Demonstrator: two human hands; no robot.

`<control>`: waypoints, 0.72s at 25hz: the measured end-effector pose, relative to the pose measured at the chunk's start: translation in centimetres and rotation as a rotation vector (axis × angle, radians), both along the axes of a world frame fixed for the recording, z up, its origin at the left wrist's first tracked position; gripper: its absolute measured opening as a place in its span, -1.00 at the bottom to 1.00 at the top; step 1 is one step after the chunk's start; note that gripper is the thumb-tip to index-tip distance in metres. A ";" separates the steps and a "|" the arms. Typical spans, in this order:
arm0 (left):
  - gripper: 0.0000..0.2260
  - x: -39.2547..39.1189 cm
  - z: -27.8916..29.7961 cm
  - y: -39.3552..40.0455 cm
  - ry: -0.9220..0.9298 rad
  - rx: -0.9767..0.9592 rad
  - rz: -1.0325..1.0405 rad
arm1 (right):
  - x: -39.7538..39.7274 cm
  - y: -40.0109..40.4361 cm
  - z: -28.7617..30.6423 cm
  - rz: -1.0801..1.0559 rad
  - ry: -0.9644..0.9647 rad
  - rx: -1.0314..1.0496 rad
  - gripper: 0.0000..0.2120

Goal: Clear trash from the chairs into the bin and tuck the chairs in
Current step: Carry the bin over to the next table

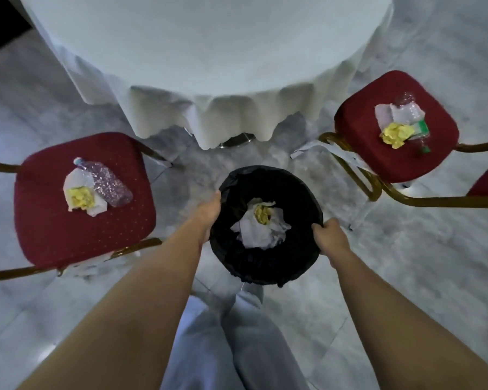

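Bin held between two littered chairs

Both hands, left hand (209, 212) and right hand (328, 235), grip the bin (265, 260) rim; the left chair's bottle (107, 181) lies nearer, left of that hand, long axis slanting away.

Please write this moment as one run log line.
both hands grip bin rim | paper already inside | left chair, right chair: trash remains

- Left hand (207, 213): extended forward and down on a bare forearm; fingers are curled over the left rim of the round bin lined with black plastic (265, 266).
- Right hand (328, 237): likewise extended; the right rim is gripped, knuckles uppermost.
- Both arms: held nearly straight, converging slightly.
- Legs: clad in pale grey trousers (237, 339), seen below.
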State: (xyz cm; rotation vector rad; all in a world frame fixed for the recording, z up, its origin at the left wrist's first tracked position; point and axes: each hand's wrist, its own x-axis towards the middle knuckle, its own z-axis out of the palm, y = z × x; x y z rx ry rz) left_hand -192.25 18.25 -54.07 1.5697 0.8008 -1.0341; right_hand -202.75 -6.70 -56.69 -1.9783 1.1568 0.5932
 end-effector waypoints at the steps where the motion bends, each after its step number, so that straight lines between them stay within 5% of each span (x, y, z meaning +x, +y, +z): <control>1: -0.35 0.2 -1.3 -0.2 0.004 0.018 0.017 | 0.6 -0.2 -1.1 0.019 0.002 -0.005 -0.83; 9: -0.35 2.6 -14.0 -1.9 0.020 0.138 0.072 | 4.0 -1.5 -12.6 0.051 0.036 -0.008 -0.64; 18: -0.35 5.0 -25.8 -3.0 0.021 0.186 0.052 | 7.2 -2.2 -23.9 0.053 0.006 -0.027 -0.82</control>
